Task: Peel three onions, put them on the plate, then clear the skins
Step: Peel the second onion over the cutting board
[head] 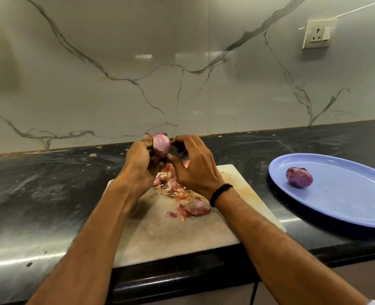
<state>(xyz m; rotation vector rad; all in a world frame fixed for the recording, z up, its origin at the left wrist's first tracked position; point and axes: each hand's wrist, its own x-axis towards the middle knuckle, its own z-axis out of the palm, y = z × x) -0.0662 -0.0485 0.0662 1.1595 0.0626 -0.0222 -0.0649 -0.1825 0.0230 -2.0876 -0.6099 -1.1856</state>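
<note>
Above the cutting board, the left hand and right hand both grip one onion

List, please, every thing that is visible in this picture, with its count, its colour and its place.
held onion: one, pink-purple, between both hands above the cutting board
peeled onion: one, purple, lying on the plate
plate: one, blue, on the counter right of the cutting board
onion skins: loose pile, pink and brown, on the cutting board
cutting board: one, off-white, stained, at the counter's front edge
counter: one, black, along the wall
wall: grey-white marble, dark veins, behind the counter
socket: one, white, on the wall, upper right
wristband: one, black, on the right wrist
left hand: grips the held onion
right hand: pinches the held onion's side
</note>
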